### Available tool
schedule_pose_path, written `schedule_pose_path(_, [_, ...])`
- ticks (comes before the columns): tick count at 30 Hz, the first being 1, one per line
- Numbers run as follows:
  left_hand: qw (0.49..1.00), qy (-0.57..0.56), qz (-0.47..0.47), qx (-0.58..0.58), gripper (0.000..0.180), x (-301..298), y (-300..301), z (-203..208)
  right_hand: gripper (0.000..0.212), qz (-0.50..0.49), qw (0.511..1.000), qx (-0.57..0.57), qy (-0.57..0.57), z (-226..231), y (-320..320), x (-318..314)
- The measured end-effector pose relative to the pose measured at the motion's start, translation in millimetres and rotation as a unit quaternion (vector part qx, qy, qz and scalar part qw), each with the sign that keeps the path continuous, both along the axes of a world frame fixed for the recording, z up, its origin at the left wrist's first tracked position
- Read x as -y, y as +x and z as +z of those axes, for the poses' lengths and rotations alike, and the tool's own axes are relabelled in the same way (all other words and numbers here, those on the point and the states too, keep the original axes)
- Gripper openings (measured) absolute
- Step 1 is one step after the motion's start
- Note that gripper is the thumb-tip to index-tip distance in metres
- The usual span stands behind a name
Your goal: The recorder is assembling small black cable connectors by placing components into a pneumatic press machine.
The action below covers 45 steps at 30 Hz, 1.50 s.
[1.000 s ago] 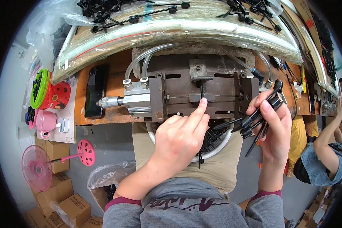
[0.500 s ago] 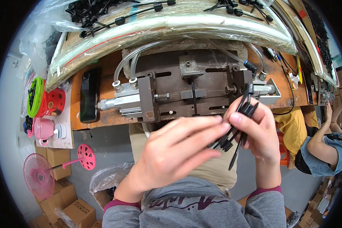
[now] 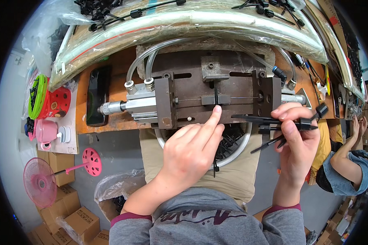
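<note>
My left hand [image 3: 192, 149] has its index finger stretched out, the tip at the near end of a black plastic rod [image 3: 216, 92]. That rod lies across a small grey block [image 3: 207, 100] in the middle of a brown metal fixture [image 3: 188, 87]. I cannot tell whether the finger hides more of the rod. My left thumb is hidden. To the right, in front of the fixture, my right hand [image 3: 296, 141] is closed round a bunch of black plastic rods [image 3: 302, 123] pointing several ways. Thin metal pins run from both sides of the fixture toward the block.
Air cylinders [image 3: 141, 107] with clear hoses [image 3: 150, 65] flank the fixture. A white-rimmed container [image 3: 249, 136] of black parts sits at my lap. More black rods lie on the plastic-covered shelf [image 3: 192, 20]. A phone [image 3: 97, 96] lies left; a co-worker's arm [image 3: 345, 153] is far right.
My hands have parted. The left index finger has moved forward to the rod in the fixture, while my right hand has carried the bunch right. The container at my lap has come into sight.
</note>
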State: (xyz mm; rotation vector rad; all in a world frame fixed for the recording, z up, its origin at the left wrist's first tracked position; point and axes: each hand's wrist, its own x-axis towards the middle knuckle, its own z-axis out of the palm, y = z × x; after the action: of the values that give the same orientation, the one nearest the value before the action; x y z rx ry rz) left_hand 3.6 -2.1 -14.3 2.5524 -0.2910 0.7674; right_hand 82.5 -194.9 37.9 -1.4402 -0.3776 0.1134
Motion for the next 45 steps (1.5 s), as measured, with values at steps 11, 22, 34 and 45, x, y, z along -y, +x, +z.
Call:
schedule_pose_path(11, [0.999,0.022,0.029,-0.032,0.028,-1,5,3,0.027,-0.142,0.826,0.455,-0.3,-7,-11,8])
schedule_pose_path(22, [0.934,-0.317,-0.167,-0.006,0.036,5,-8,28,0.032,-0.041,0.748,0.614,-0.248,-31,-10,-19])
schedule_pose_path(34, [0.997,-0.075,-0.004,-0.008,0.034,0,-7,2,0.023,-0.157,0.929,0.301,-0.148,-37,-5,-8])
schedule_pose_path(45, [0.998,0.052,0.025,-0.039,0.026,2,4,10,0.04,-0.133,0.941,0.292,-0.11,-46,-16,0])
